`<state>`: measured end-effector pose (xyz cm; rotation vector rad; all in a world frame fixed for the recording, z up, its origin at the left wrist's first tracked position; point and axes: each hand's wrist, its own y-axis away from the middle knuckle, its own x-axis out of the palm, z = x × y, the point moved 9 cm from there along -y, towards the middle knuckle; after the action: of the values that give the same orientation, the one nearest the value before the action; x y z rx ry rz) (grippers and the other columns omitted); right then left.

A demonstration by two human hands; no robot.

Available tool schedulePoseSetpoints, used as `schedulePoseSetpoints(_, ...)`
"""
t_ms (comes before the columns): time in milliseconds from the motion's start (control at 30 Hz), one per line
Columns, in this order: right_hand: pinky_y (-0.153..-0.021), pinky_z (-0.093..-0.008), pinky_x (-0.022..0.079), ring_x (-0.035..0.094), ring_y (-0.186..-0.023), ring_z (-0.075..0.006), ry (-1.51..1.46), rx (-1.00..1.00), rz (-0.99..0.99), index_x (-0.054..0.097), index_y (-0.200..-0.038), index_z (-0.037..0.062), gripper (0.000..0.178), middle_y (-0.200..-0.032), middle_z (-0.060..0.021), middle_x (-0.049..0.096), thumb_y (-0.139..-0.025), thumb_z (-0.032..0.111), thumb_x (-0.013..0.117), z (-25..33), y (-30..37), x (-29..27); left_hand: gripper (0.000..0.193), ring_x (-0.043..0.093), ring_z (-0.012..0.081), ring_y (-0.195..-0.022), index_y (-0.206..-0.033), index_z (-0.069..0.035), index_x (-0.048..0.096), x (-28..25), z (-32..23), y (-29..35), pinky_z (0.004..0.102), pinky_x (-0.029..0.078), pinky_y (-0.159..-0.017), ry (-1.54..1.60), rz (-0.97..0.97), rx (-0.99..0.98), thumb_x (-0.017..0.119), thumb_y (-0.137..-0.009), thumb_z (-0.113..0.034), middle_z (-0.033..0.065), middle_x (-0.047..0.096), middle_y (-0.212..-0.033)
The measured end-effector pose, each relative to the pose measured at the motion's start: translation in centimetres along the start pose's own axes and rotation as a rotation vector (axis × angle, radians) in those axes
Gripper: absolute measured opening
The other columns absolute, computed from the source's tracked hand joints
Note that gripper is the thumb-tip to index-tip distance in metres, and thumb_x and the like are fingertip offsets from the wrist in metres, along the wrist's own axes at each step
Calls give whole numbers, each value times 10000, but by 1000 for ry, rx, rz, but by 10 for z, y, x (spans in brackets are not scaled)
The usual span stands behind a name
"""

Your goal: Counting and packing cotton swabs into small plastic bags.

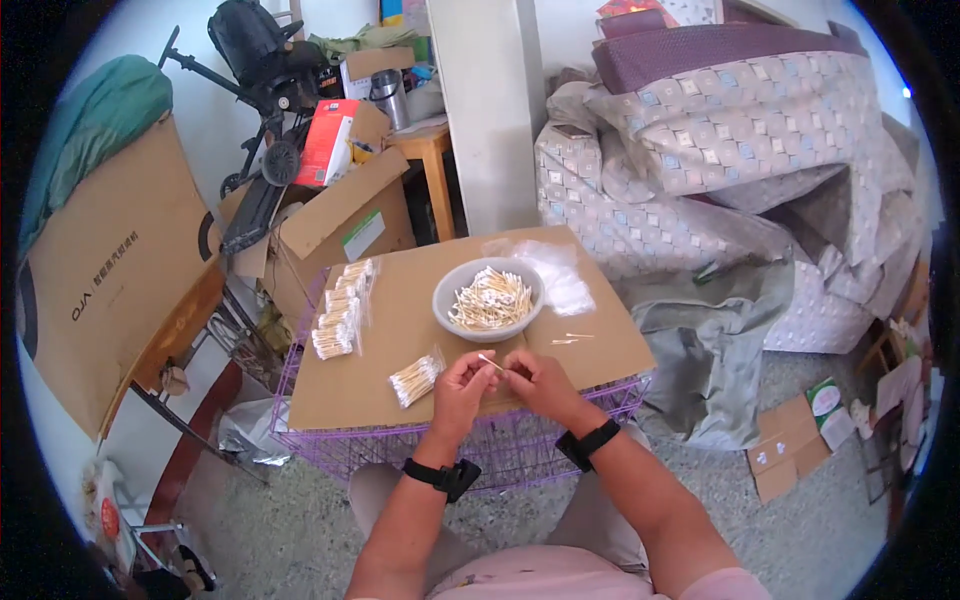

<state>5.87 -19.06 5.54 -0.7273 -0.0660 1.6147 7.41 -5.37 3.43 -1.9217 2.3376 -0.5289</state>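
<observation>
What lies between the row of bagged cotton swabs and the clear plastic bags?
In the head view, a grey bowl heaped with loose cotton swabs stands between them on the cardboard sheet.

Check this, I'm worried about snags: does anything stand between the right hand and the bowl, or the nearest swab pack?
Nothing visible stands between the right hand and the bowl; only cardboard shows there. Toward the swab pack, the left hand is in the way, both hands meeting at a cotton swab.
</observation>
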Motion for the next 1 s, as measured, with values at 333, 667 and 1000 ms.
schedulePoseSetpoints(333, -607, -329, 473, 596, -648, -189, -61, 3, -54, 577, -910, 16, 106, -739, -109, 627, -857, 101, 613, -7, 1, -2, 131, 573, 65, -712, -1036, -32, 626, -7, 8, 2, 216, 495, -629, -41, -32, 12, 566, -956, -117, -4, 608, -824)
schedulePoseSetpoints(667, -586, -316, 469, 587, -626, -175, -104, -7, -74, 574, -903, 14, 97, -722, -95, 622, -865, 92, 618, -3, -1, -5, 153, 580, 60, -701, -1048, -28, 636, -5, 6, 1, 210, 503, -630, -30, -36, -9, 577, -952, -132, -7, 612, -809)
schedulePoseSetpoints(1000, -617, -248, 441, 519, -704, -75, -186, 2, -182, 582, -933, 33, 76, -771, -28, 590, -882, 79, 615, -12, 2, -20, 149, 582, 58, -704, -1040, -19, 660, 0, 12, -1, 205, 493, -619, -74, -34, -39, 578, -941, -94, 6, 627, -818)
